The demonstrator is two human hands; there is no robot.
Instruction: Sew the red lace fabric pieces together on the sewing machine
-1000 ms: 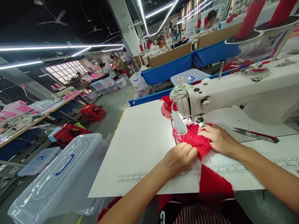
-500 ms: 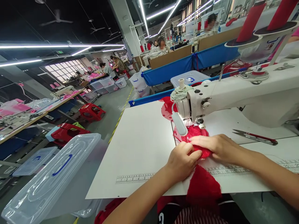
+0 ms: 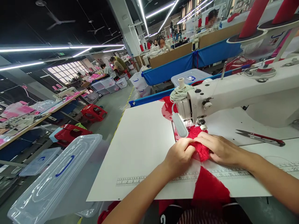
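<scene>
Red fabric (image 3: 201,151) with a fuzzy, textured face lies under the head of a white sewing machine (image 3: 224,88). My left hand (image 3: 178,157) is closed, pinching the near left edge of this fabric between thumb and fingers. From the right, my right hand (image 3: 221,150) bends its fingers over the same piece and grips it, fingertips almost meeting the left hand's. The needle and presser foot are hidden behind a small white lamp (image 3: 180,125) and the fabric. A red cloth piece (image 3: 210,185) hangs over the table's front edge below my hands.
Thread snips (image 3: 260,137) lie right of my right hand. A printed ruler (image 3: 130,181) runs along the front of the white table (image 3: 140,137). Left of it stands a lidded clear plastic box (image 3: 63,174). Red thread cones (image 3: 253,20) stand above the machine; co-workers sit beyond.
My left hand has drawn slightly left and my right fingers have curled in over the fabric. More of its fuzzy face shows between them. The hanging red cloth has shifted a little right.
</scene>
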